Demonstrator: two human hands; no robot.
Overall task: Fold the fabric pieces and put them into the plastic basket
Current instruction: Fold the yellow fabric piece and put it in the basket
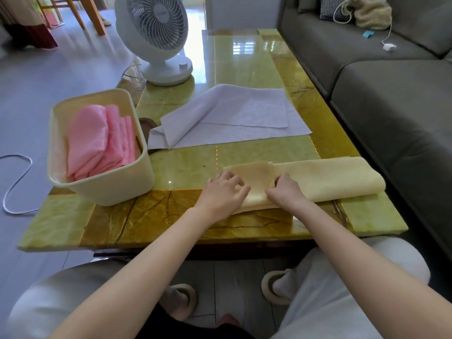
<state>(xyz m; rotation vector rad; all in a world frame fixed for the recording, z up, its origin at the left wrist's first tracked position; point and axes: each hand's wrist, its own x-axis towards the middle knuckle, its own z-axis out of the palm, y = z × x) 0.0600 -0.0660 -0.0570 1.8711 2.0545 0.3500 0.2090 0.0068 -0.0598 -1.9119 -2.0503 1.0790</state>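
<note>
A pale yellow fabric [325,177] lies folded into a long strip near the front edge of the green marble table [244,69]. My left hand [223,192] presses on its left end, fingers curled onto the cloth. My right hand [285,189] pinches the cloth just to the right of it, where a layer is folded over. A cream plastic basket [127,184] stands at the table's left and holds folded pink fabric [97,140]. A white fabric [232,116] lies spread behind, one corner turned over.
A white desk fan [156,40] stands at the table's far left. A grey sofa [391,94] runs along the right side. A white cable [14,182] loops on the floor to the left. My knees and slippers are below the table edge.
</note>
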